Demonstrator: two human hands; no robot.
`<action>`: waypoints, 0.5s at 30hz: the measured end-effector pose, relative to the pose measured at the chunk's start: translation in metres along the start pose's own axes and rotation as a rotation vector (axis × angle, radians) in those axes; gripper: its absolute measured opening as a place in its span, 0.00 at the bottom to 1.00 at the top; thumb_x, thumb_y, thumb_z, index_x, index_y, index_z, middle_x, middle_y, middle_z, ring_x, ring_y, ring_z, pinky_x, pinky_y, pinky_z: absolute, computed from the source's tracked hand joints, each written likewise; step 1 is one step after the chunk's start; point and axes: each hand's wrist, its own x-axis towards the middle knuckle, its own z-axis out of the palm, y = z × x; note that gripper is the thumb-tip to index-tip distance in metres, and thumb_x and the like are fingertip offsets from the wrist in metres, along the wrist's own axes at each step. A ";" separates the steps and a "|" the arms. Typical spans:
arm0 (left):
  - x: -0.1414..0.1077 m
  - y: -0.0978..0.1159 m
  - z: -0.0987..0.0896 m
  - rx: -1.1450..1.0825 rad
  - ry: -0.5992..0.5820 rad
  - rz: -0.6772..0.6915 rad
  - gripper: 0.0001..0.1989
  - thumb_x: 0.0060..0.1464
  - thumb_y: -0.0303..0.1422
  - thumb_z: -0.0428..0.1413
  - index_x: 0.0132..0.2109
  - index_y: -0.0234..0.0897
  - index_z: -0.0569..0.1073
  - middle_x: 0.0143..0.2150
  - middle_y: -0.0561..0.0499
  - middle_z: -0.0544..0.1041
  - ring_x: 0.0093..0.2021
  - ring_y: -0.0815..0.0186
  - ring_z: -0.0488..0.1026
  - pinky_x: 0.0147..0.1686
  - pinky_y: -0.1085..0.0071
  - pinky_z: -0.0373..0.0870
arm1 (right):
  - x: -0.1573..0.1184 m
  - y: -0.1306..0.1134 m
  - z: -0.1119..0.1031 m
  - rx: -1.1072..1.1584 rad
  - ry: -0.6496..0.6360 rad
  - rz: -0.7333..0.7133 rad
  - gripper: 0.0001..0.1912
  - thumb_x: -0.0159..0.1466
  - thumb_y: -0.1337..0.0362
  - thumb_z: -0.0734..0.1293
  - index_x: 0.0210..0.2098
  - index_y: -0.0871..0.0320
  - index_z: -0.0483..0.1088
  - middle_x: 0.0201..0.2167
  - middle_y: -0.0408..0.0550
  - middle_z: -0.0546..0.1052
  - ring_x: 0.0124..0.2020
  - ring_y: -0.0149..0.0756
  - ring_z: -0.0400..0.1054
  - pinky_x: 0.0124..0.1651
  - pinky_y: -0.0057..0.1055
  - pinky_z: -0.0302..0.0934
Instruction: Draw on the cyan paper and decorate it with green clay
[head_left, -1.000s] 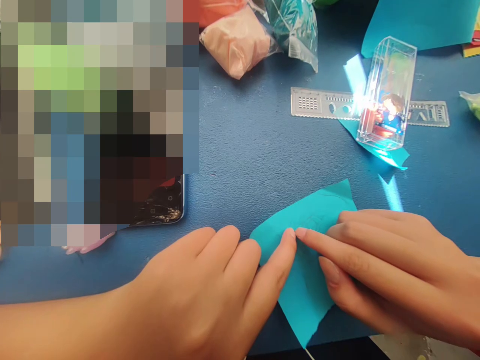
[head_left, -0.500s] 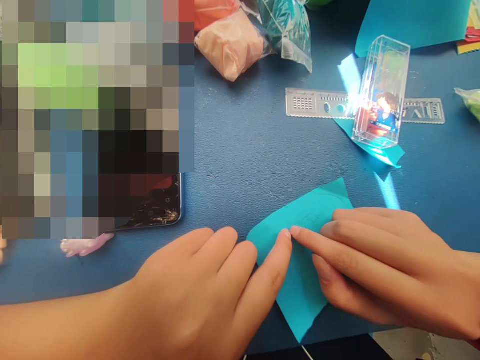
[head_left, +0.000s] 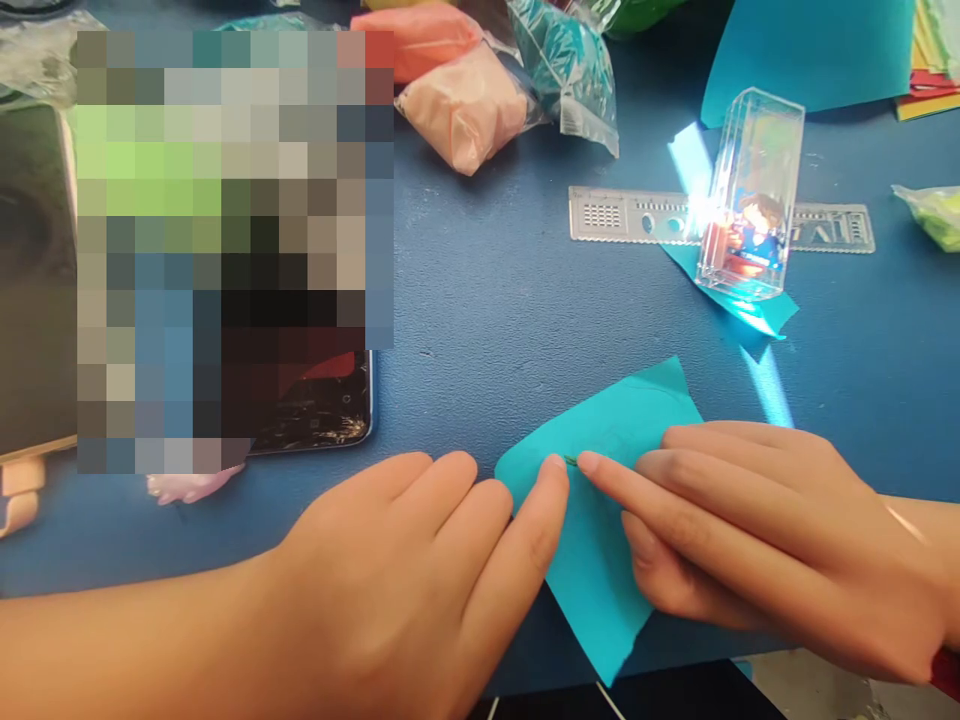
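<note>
A cut piece of turquoise paper (head_left: 600, 560) lies at the table's near edge, with faint pencil lines on its upper part. A tiny dark green strip (head_left: 571, 461) shows on the paper between my two index fingertips. My left hand (head_left: 405, 570) reaches in from the left, its index finger stretched onto the paper and the other fingers bent. From the right, my right hand (head_left: 772, 520) rests over the paper's right side, index finger stretched to the strip's other end. Its thumb lies apart below. Neither hand grips anything; both index tips press down.
A clear box (head_left: 754, 190) with a printed figure stands on a transparent ruler (head_left: 607, 215) and a turquoise scrap (head_left: 780, 315). Bagged clay (head_left: 469, 110) lies at the back. A cracked phone (head_left: 349, 425) is at left, partly pixelated. A large turquoise sheet (head_left: 817, 60) lies back right.
My left index fingertip has drawn slightly left, away from the right one, and the green strip now shows between them. The view has shifted a little.
</note>
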 end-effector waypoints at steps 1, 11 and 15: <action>0.000 0.000 0.000 0.003 -0.004 0.007 0.21 0.60 0.27 0.48 0.57 0.19 0.67 0.25 0.52 0.72 0.23 0.61 0.68 0.19 0.63 0.64 | 0.000 0.000 0.001 0.001 -0.006 -0.015 0.11 0.69 0.71 0.61 0.46 0.72 0.70 0.22 0.44 0.72 0.23 0.31 0.62 0.23 0.33 0.58; -0.003 0.002 0.006 -0.015 0.079 -0.016 0.21 0.59 0.26 0.46 0.57 0.20 0.66 0.26 0.50 0.70 0.25 0.61 0.65 0.22 0.63 0.60 | -0.017 -0.018 0.010 -0.089 -0.060 0.072 0.19 0.69 0.50 0.61 0.43 0.59 0.72 0.26 0.47 0.70 0.27 0.34 0.65 0.27 0.33 0.61; -0.005 0.005 0.009 -0.084 0.141 0.005 0.20 0.56 0.24 0.47 0.55 0.22 0.68 0.27 0.50 0.69 0.27 0.61 0.65 0.26 0.64 0.62 | -0.020 -0.021 0.009 -0.121 -0.041 0.050 0.20 0.68 0.48 0.61 0.39 0.58 0.72 0.26 0.47 0.70 0.28 0.35 0.65 0.28 0.34 0.61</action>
